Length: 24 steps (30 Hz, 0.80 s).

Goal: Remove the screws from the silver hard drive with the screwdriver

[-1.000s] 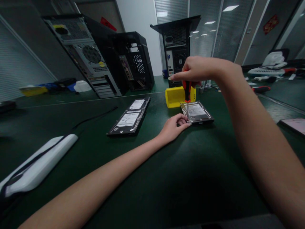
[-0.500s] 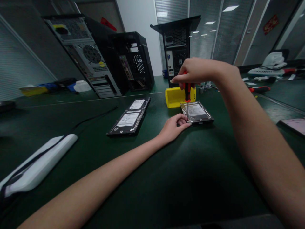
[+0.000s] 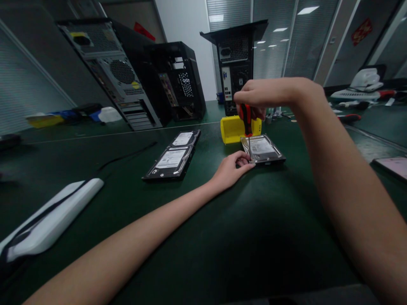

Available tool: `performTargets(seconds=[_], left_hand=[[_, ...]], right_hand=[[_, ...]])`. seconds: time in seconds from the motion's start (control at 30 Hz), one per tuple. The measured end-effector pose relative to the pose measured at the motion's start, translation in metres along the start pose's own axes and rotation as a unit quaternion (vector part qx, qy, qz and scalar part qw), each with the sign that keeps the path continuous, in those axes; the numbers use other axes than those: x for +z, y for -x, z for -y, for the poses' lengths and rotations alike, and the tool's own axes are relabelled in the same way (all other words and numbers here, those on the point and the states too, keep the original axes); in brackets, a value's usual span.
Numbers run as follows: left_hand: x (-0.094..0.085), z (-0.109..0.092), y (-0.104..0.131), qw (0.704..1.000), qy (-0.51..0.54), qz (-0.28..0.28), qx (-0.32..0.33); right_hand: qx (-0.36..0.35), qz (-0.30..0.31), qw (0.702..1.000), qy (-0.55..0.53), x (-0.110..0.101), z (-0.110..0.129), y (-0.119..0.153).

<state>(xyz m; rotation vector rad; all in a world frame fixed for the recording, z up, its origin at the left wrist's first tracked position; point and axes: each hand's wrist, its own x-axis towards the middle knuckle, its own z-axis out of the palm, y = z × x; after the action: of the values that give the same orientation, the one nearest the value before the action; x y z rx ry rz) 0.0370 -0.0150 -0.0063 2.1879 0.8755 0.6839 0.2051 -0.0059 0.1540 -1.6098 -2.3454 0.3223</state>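
Your right hand [image 3: 256,94], closed around the screwdriver [image 3: 247,120], now tilts it left, likely less square to the hard drive [image 3: 265,148] on the table [image 3: 203,237]; your left hand [image 3: 229,168] curls at its corner, hold unclear.

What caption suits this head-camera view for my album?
Right hand holds a screwdriver to a hard drive; left hand rests at its near corner.

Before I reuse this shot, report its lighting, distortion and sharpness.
Head view: dim, with a soft shadow on the dark green tabletop; head view: the tall grey-and-black computer case leans, probably from wide-angle stretch; head view: fine print on the silver hard drive below the red-and-black screwdriver is unreadable.
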Motion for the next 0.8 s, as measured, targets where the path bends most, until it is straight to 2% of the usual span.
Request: performTargets(seconds=[0.13, 0.33, 0.5, 0.6, 0.8], left_hand=[[0.000, 0.000, -0.001, 1.000, -0.002, -0.002, 0.000], [0.000, 0.002, -0.001, 1.000, -0.001, -0.002, -0.001], [-0.001, 0.002, -0.001, 1.000, 0.001, 0.004, -0.001], [-0.001, 0.001, -0.001, 1.000, 0.003, 0.006, -0.001], [0.000, 0.002, 0.000, 1.000, 0.005, 0.001, 0.000]], right_hand=[[-0.024, 0.035, 0.999, -0.033, 0.000, 0.001, 0.000], [-0.051, 0.037, 0.998, -0.012, 0.000, 0.009, 0.007], [-0.013, 0.002, 1.000, 0.010, -0.001, 0.011, 0.010], [-0.013, -0.017, 1.000, 0.013, -0.001, 0.007, 0.009], [-0.036, -0.009, 0.999, -0.004, -0.001, 0.003, 0.007]])
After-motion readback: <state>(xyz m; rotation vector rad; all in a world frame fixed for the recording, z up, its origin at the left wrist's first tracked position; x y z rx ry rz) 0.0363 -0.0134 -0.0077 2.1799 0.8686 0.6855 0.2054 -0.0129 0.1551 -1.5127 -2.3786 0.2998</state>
